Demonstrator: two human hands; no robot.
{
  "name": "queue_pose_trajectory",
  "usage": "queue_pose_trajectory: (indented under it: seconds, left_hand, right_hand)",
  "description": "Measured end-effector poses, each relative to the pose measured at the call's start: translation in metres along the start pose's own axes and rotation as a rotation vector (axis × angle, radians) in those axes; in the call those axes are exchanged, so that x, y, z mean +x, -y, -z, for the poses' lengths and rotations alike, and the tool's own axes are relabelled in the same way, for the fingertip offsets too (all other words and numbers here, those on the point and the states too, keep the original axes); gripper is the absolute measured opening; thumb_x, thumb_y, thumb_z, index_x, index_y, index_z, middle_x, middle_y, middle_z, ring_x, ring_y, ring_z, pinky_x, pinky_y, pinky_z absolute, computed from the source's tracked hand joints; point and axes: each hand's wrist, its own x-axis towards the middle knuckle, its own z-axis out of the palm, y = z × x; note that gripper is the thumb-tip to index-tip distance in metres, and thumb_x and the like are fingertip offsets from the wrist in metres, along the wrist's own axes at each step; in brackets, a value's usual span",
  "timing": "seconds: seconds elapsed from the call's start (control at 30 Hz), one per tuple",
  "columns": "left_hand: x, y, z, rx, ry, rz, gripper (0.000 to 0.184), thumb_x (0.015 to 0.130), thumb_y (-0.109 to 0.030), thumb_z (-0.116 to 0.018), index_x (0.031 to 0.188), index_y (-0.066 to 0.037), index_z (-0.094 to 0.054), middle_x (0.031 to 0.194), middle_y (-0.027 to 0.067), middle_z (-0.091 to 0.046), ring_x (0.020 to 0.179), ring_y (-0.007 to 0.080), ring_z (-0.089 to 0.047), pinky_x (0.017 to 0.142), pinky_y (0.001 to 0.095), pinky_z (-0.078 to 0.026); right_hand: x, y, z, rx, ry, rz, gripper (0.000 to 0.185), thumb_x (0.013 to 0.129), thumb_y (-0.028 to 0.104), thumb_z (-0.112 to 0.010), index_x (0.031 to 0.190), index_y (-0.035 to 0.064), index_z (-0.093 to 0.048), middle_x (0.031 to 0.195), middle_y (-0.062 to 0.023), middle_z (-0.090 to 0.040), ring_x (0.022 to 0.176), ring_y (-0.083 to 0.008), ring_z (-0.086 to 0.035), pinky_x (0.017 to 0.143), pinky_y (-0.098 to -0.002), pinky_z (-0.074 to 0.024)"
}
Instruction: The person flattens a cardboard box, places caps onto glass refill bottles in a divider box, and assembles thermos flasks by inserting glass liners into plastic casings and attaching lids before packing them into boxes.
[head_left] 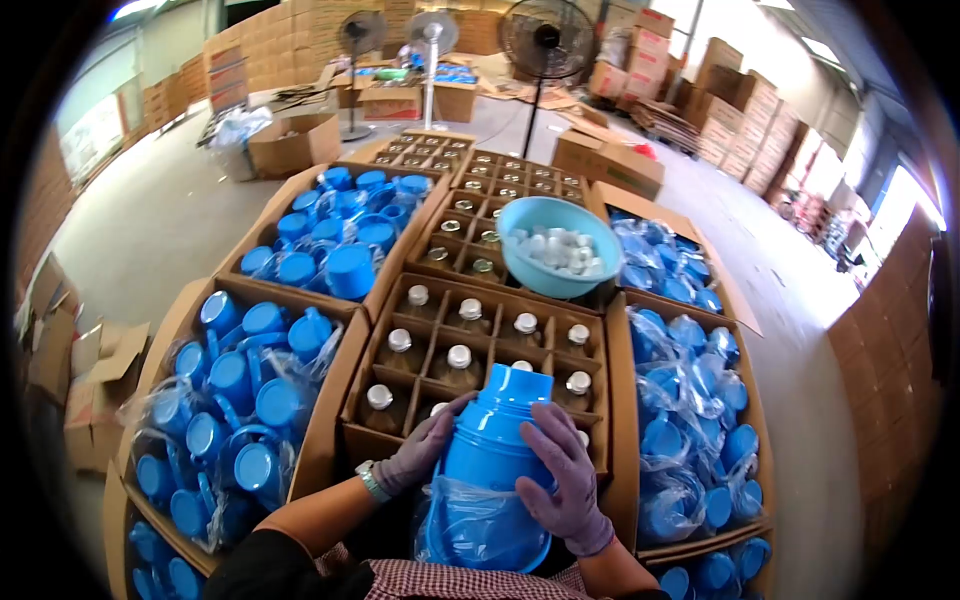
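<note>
A smooth, ribbed blue plastic flask [492,440], its lower part wrapped in clear crinkled film [480,515], is held between the left hand [568,475] and right hand [428,447]... A rounded, ribbed blue plastic flask [497,430], partly sheathed in crinkled clear film [480,515], is gripped by the gloved left hand [428,447]; its side is touched by the gloved right hand [568,478], fingers spread, before a divided cardboard box [350,412].

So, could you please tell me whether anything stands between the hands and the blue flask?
Only the purple gloves: the left hand and right hand both rest against the blue flask. Clear plastic film covers its lower part; whether it reaches under the right hand, I cannot tell.
</note>
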Motion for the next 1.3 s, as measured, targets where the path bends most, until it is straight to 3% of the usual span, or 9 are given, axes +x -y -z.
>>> queue_pose_trajectory:
  seconds: [0.23,0.33,0.4,0.53,0.73,0.8,1.0,1.07,1.3]
  left_hand:
    - [-0.033,-0.082,-0.051,0.818,0.387,-0.577,0.071,0.100,-0.054,-0.053,0.143,0.002,-0.055,0.145,0.0221,-0.056,0.143,0.0371,-0.046,0.120,0.0497,-0.032]
    - [-0.026,-0.065,-0.034,0.445,-0.079,-0.341,0.076,0.103,-0.059,-0.048,0.141,0.005,-0.055,0.147,0.0219,-0.054,0.142,0.0342,-0.047,0.120,0.0487,-0.033]
    - [-0.003,-0.044,-0.003,0.377,-0.126,-0.088,0.053,0.096,-0.017,-0.058,0.144,0.004,-0.053,0.143,0.0190,-0.058,0.144,0.0315,-0.044,0.121,0.0421,-0.033]
    - [-0.036,-0.082,-0.030,0.576,0.307,-0.577,0.049,0.103,-0.030,-0.045,0.134,0.005,-0.062,0.142,0.0245,-0.060,0.135,0.0322,-0.058,0.121,0.0463,-0.033]
    - [-0.026,-0.061,-0.039,0.560,-0.091,-0.329,0.054,0.100,-0.031,-0.049,0.138,0.005,-0.060,0.139,0.0217,-0.063,0.136,0.0369,-0.054,0.122,0.0466,-0.031]
    - [-0.028,-0.083,-0.036,0.657,0.223,-0.545,0.054,0.099,-0.031,-0.048,0.138,0.005,-0.060,0.141,0.0203,-0.062,0.135,0.0384,-0.055,0.123,0.0492,-0.028]
    - [-0.022,-0.057,-0.030,0.604,-0.076,-0.267,0.055,0.102,-0.035,-0.050,0.140,0.004,-0.059,0.144,0.0193,-0.060,0.136,0.0330,-0.056,0.121,0.0494,-0.032]
    - [-0.028,-0.066,-0.032,0.630,0.393,-0.537,0.061,0.106,-0.049,-0.043,0.132,0.001,-0.065,0.143,0.0182,-0.061,0.136,0.0368,-0.055,0.121,0.0578,-0.027]
    - [-0.014,-0.056,-0.023,0.629,0.126,-0.420,0.076,0.107,-0.061,-0.031,0.128,0.004,-0.065,0.130,0.0221,-0.067,0.132,0.0346,-0.058,0.120,0.0488,-0.033]
  right_hand:
    - [-0.061,-0.070,-0.002,0.333,0.266,-0.846,0.077,0.106,0.056,-0.040,0.144,-0.0091,-0.052,0.148,-0.0271,-0.053,0.140,-0.0394,-0.050,0.119,-0.0468,-0.0358]
    - [-0.024,-0.030,-0.019,0.497,-0.150,-0.444,0.092,0.104,0.067,-0.034,0.153,-0.0105,-0.038,0.153,-0.0259,-0.047,0.140,-0.0341,-0.050,0.118,-0.0434,-0.0356]
    - [-0.042,-0.022,-0.017,0.200,-0.082,-0.047,0.097,0.101,0.074,-0.032,0.149,-0.0096,-0.046,0.155,-0.0296,-0.044,0.147,-0.0401,-0.042,0.122,-0.0465,-0.0312]
    - [-0.067,-0.093,-0.018,0.381,0.096,-0.678,0.087,0.104,0.064,-0.037,0.148,-0.0097,-0.046,0.148,-0.0299,-0.052,0.141,-0.0407,-0.049,0.118,-0.0464,-0.0361]
    - [-0.032,-0.014,-0.014,0.195,-0.205,-0.101,0.085,0.105,0.065,-0.032,0.141,-0.0073,-0.056,0.146,-0.0257,-0.056,0.138,-0.0401,-0.053,0.114,-0.0440,-0.0424]
    - [-0.074,-0.106,-0.024,0.526,0.169,-1.010,0.076,0.109,0.057,-0.030,0.133,-0.0059,-0.064,0.132,-0.0222,-0.068,0.132,-0.0347,-0.060,0.110,-0.0417,-0.0462]
    - [-0.045,-0.030,-0.029,0.398,-0.229,-0.146,0.067,0.110,0.042,-0.041,0.152,-0.0093,-0.038,0.141,-0.0265,-0.060,0.132,-0.0399,-0.058,0.114,-0.0455,-0.0412]
    - [-0.087,-0.114,-0.040,0.283,0.155,-0.580,0.062,0.110,0.040,-0.042,0.150,-0.0069,-0.041,0.129,-0.0244,-0.066,0.120,-0.0378,-0.064,0.106,-0.0466,-0.0464]
    - [-0.053,-0.072,-0.027,0.275,0.019,-0.391,0.063,0.113,0.043,-0.032,0.134,-0.0118,-0.055,0.126,-0.0235,-0.068,0.119,-0.0384,-0.066,0.099,-0.0474,-0.0512]
